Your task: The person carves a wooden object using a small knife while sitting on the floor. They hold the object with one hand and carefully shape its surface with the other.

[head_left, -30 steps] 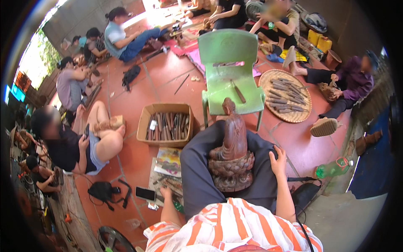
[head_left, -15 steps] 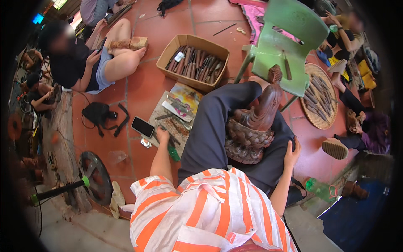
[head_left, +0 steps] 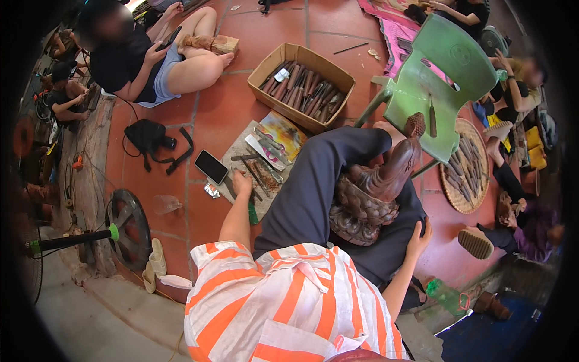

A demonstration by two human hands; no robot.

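Observation:
A dark brown carved wooden statue (head_left: 369, 199) leans between my legs, its knobbed head up by the green chair. My right hand (head_left: 418, 239) rests on my right knee beside it, thumb and fingers apart, holding nothing. Over on the left, my left hand (head_left: 242, 183) is down at the edge of a worn board (head_left: 232, 158), its fingers curled among the carving tools. What they close on, if anything, is hidden. Dark carving chisels (head_left: 256, 175) and wood chips lie on the board just right of that hand, and a phone (head_left: 211, 166) lies to its left.
Beyond the board stands a cardboard box (head_left: 260, 73) full of wooden-handled tools. A green plastic chair (head_left: 416, 108) with one tool on its seat is ahead. A round woven tray (head_left: 447, 181) of tools lies right. A black camera bag (head_left: 145, 136) and seated people surround me.
The view has shifted, so most things sit further right. My left hand has moved slightly up along the board's tools. The right hand stays on my knee.

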